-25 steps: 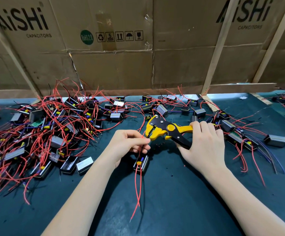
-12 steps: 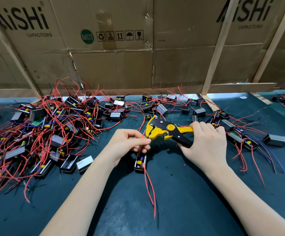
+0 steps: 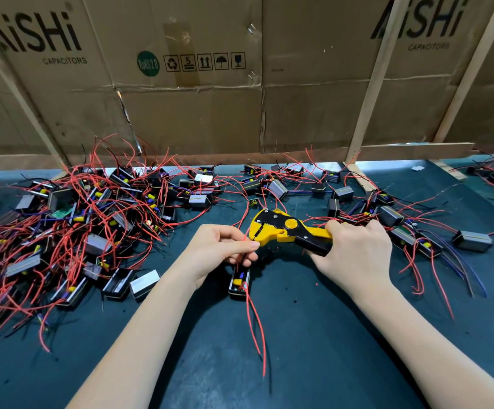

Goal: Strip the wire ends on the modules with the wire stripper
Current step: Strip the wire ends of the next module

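Near the middle of the frame, the left hand (image 3: 221,251) pinches a thin red wire (image 3: 245,238) between thumb and forefinger, holding its end up to the head of the wire stripper (image 3: 290,234). The wire runs down under the fingers to a small black module (image 3: 239,283) that lies on the dark green table mat (image 3: 313,349) just below the hand, partly covered by the fingers. Two more red wires (image 3: 256,326) trail from that module toward the bottom of the frame, loose on the mat.

The right hand (image 3: 353,250), to the right of centre, grips the yellow and black handles of the wire stripper, its fingers curled round them. The tool's head points left toward the left hand's fingertips; whether the jaws have closed on the wire cannot be told, since the thumb hides the spot.

On the left side of the frame a dense pile of modules (image 3: 71,231) sprawls in a tangle of red wires, with a few blue and black ones mixed in. It reaches close to the left forearm. A thinner scatter of modules (image 3: 272,184) runs along the upper middle, behind the tool. To the right, just beyond the right hand, lies a smaller group of modules (image 3: 417,240), some with blue wires, and one grey module (image 3: 473,241) sits apart at the right edge.

A wall of cardboard boxes (image 3: 195,113) printed with "AiSHi CAPACITORS" fills the upper half of the frame, braced by slanting wooden slats (image 3: 371,84).
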`<state>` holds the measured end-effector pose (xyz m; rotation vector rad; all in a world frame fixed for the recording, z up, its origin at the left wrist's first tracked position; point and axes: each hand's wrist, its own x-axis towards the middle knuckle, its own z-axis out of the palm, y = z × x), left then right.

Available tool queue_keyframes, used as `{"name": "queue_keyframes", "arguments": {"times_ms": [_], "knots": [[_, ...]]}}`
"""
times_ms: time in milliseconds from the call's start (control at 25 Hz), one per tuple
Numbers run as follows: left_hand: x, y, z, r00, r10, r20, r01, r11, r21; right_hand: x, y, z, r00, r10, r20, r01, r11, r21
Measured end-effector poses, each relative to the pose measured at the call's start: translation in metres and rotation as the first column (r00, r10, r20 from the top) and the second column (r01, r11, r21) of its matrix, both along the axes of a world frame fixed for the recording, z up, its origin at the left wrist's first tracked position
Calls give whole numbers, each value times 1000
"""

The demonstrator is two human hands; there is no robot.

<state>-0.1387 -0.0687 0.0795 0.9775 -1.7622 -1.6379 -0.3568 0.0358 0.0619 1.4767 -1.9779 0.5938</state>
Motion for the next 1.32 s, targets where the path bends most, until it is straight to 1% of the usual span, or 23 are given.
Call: {"name": "queue_keyframes", "arguments": {"times_ms": [80,280,360,480,640,760,840,920,1000,1080,1200,1240,1280,1320], "knots": [[1,0,2,1000,-12,-16,12,1000,6,1,1,1,1000,-4,11,4,1000,-12],[-2,2,3,1000,-8,-15,8,1000,8,-3,-1,1,997,-37,69,33,997,65],[-3,2,4,1000,-16,-15,16,1000,-1,-6,-1,3,991,-76,114,69,996,64],[-5,4,6,1000,-20,-19,20,1000,-22,-10,-2,2,986,-108,131,102,994,48],[-5,1,5,999,12,42,-9,997,-76,-13,-4,-1,974,-141,179,139,990,24],[-6,1,4,997,16,69,-10,996,-84,-17,-4,-2,960,-169,225,162,986,50],[-8,2,4,994,52,91,-43,994,-98,-18,-4,-4,957,-165,239,153,986,68],[-9,2,3,987,103,124,-85,986,-146,-17,-4,-5,956,-151,250,137,988,74],[-8,1,2,987,116,108,-96,980,-175,-16,-5,-5,956,-145,254,130,989,78],[-6,-1,-1,992,95,84,-76,977,-197,-16,-4,-4,956,-148,255,130,988,87],[-4,-1,-2,992,53,115,-22,967,-255,-16,-4,-5,954,-157,254,132,985,115],[-4,0,-2,990,40,138,-4,968,-251,-16,-5,-5,954,-166,248,136,982,130],[-4,0,-1,988,13,152,20,977,-214,-16,-5,-6,954,-175,242,143,979,143],[-4,0,1,989,-31,143,52,988,-145,-16,-5,-6,954,-185,235,152,977,153]]}}
